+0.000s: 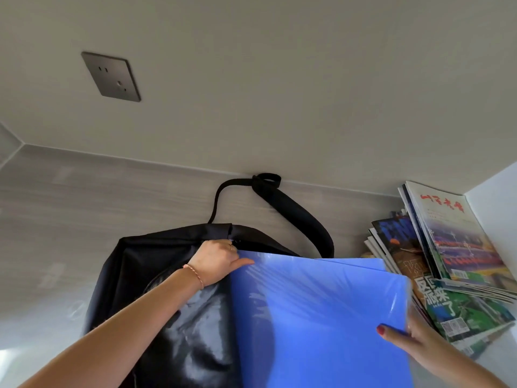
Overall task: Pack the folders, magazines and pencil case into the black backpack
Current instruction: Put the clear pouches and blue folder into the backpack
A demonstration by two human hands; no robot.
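magazines (444, 264) stacked right of black backpack (173, 275) | left hand (216, 261) grips backpack rim | right hand (411, 341) grips blue folders (316, 317) | bench (70, 219) left side bare

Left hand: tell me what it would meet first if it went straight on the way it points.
The left hand grips the black backpack at its opening, pointing up and right. Going on, it would probably first meet the zipper edge, then the blue folders' top corner; depth is unclear.
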